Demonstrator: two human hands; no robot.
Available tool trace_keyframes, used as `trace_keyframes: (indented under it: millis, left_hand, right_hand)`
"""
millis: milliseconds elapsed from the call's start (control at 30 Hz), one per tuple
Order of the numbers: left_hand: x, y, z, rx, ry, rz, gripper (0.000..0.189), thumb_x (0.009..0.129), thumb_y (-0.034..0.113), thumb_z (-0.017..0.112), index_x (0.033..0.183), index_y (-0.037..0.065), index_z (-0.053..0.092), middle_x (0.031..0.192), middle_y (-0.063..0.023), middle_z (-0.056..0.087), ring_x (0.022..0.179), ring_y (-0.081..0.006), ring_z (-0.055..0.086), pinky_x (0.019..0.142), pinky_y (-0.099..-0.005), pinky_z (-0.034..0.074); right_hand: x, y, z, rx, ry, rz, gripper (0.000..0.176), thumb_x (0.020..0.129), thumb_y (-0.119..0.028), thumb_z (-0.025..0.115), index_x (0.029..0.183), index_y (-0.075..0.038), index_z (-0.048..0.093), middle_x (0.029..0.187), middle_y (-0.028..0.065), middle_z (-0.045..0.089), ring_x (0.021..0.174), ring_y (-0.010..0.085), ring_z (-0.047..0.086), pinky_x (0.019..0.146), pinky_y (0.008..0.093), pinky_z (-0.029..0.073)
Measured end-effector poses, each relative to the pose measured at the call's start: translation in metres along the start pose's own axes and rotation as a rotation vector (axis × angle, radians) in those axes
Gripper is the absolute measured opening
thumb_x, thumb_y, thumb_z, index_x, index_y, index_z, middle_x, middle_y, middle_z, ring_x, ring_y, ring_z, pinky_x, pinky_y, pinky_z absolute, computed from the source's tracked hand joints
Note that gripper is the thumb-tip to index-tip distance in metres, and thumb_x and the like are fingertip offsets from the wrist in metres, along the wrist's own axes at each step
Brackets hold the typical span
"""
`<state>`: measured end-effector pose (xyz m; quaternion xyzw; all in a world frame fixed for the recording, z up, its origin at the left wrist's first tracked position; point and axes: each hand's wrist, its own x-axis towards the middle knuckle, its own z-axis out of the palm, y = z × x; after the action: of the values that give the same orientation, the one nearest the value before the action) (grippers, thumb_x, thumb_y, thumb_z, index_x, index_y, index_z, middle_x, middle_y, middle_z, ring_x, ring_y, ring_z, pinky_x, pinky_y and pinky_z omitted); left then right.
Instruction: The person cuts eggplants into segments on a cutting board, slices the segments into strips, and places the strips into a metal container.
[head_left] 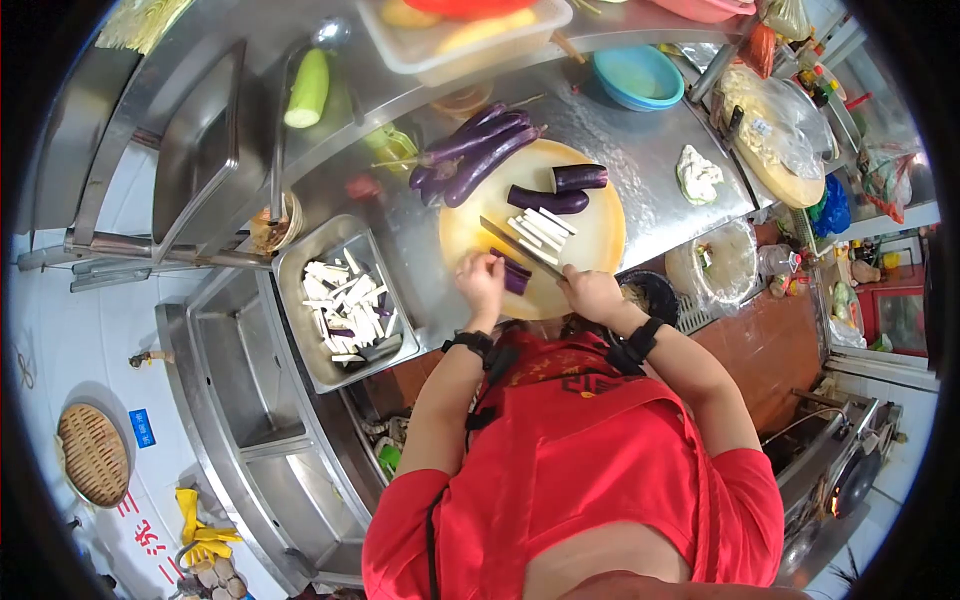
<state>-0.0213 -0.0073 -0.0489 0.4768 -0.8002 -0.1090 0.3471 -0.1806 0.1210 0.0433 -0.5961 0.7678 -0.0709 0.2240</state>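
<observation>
On the round cutting board [462, 222], my right hand [592, 294] grips the handle of a kitchen knife [522, 247]. Its blade slants across the board between white eggplant strips [542, 230] and purple-skinned eggplant pieces [512, 274]. My left hand [481, 284] has its fingers curled closed on the near end of those purple pieces. Two cut lengths of eggplant [548, 200] lie at the far side of the board. Several whole eggplants [480, 150] rest partly over its far left edge. A steel tray [402, 345] to the left contains cut eggplant strips [345, 305].
A blue basin [638, 78] stands at the back, with a crumpled white cloth or bag [698, 174] to its right. A light green gourd [307, 90] lies on the shelf above the counter. Steel sinks [245, 370] are at the left; a lined bin [712, 262] stands at the right.
</observation>
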Motion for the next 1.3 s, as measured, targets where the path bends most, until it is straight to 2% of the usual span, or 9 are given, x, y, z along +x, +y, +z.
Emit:
trace_keyframes:
  millis: [67, 167, 333, 467, 533, 900, 1100, 1200, 1300]
  left_hand:
    - [-0.002, -0.007, -0.001, -0.189, -0.048, -0.146, 0.015, 0.070, 0.019, 0.072, 0.072, 0.010, 0.059, 0.082, -0.0069, 0.059, 0.083, -0.0295, 0.056, 0.075, -0.0406, 0.043]
    - [-0.005, 0.000, -0.005, -0.150, -0.003, -0.099, 0.015, 0.071, 0.017, 0.071, 0.071, 0.009, 0.059, 0.081, -0.0076, 0.060, 0.078, -0.0302, 0.056, 0.072, -0.0404, 0.044]
    - [0.001, 0.007, -0.002, 0.079, 0.002, -0.039, 0.015, 0.067, 0.017, 0.071, 0.073, 0.011, 0.059, 0.079, -0.0061, 0.056, 0.078, -0.0281, 0.054, 0.072, -0.0404, 0.042]
    - [0.004, 0.002, -0.007, 0.040, -0.053, -0.068, 0.014, 0.069, 0.015, 0.070, 0.075, 0.010, 0.059, 0.082, -0.0081, 0.056, 0.080, -0.0299, 0.054, 0.073, -0.0423, 0.042]
    - [0.001, -0.007, -0.008, -0.265, 0.069, -0.083, 0.013, 0.071, 0.014, 0.069, 0.075, 0.008, 0.059, 0.084, -0.0101, 0.057, 0.083, -0.0316, 0.054, 0.074, -0.0446, 0.042]
    - [-0.022, -0.019, -0.021, -0.098, -0.095, 0.016, 0.014, 0.074, 0.017, 0.070, 0.079, 0.008, 0.060, 0.096, -0.0086, 0.058, 0.096, -0.0306, 0.051, 0.086, -0.0413, 0.038]
    - [-0.025, -0.021, -0.027, -0.232, -0.020, -0.050, 0.013, 0.074, 0.014, 0.069, 0.077, 0.007, 0.060, 0.086, -0.0098, 0.060, 0.087, -0.0317, 0.054, 0.080, -0.0424, 0.041]
    - [-0.024, -0.025, -0.019, -0.128, -0.024, 0.071, 0.013, 0.073, 0.014, 0.070, 0.075, 0.007, 0.059, 0.078, -0.0113, 0.059, 0.079, -0.0322, 0.055, 0.071, -0.0439, 0.042]
    - [-0.024, -0.032, -0.014, -0.138, -0.065, 0.091, 0.013, 0.073, 0.016, 0.070, 0.075, 0.009, 0.059, 0.080, -0.0100, 0.059, 0.082, -0.0324, 0.054, 0.071, -0.0450, 0.042]
  right_hand:
    - [-0.003, -0.003, -0.003, -0.001, 0.031, -0.042, 0.028, 0.089, -0.030, 0.047, 0.092, -0.003, 0.052, 0.073, 0.0187, 0.065, 0.069, 0.0343, 0.065, 0.061, 0.0447, 0.050]
    - [0.010, 0.011, 0.045, -0.015, 0.022, -0.075, 0.028, 0.089, -0.031, 0.048, 0.089, -0.003, 0.052, 0.066, 0.0194, 0.062, 0.063, 0.0358, 0.063, 0.057, 0.0450, 0.050]
    - [0.010, 0.002, 0.032, -0.066, -0.027, -0.034, 0.028, 0.089, -0.031, 0.047, 0.090, -0.003, 0.052, 0.068, 0.0180, 0.064, 0.065, 0.0345, 0.064, 0.059, 0.0447, 0.050]
    - [0.000, 0.006, 0.022, 0.001, 0.031, -0.057, 0.029, 0.089, -0.031, 0.046, 0.090, -0.003, 0.052, 0.070, 0.0185, 0.064, 0.066, 0.0350, 0.064, 0.060, 0.0450, 0.050]
    - [-0.009, 0.004, 0.009, 0.008, 0.044, -0.066, 0.028, 0.089, -0.031, 0.046, 0.090, -0.003, 0.052, 0.068, 0.0190, 0.063, 0.065, 0.0360, 0.063, 0.059, 0.0451, 0.050]
    - [0.002, 0.005, 0.022, -0.083, -0.088, -0.092, 0.028, 0.089, -0.029, 0.047, 0.090, -0.002, 0.053, 0.071, 0.0172, 0.064, 0.065, 0.0327, 0.065, 0.058, 0.0426, 0.051]
    - [-0.012, -0.003, 0.009, 0.008, -0.049, -0.095, 0.027, 0.085, -0.029, 0.053, 0.089, -0.002, 0.054, 0.073, 0.0173, 0.065, 0.068, 0.0311, 0.065, 0.061, 0.0417, 0.052]
    - [0.005, 0.002, 0.036, -0.023, -0.306, -0.074, 0.037, 0.070, -0.024, 0.063, 0.096, 0.001, 0.057, 0.079, 0.0173, 0.066, 0.072, 0.0296, 0.066, 0.063, 0.0421, 0.052]
    - [0.007, 0.001, 0.054, -0.092, -0.158, -0.087, 0.026, 0.076, -0.020, 0.056, 0.093, -0.001, 0.057, 0.078, 0.0174, 0.066, 0.071, 0.0299, 0.066, 0.060, 0.0431, 0.052]
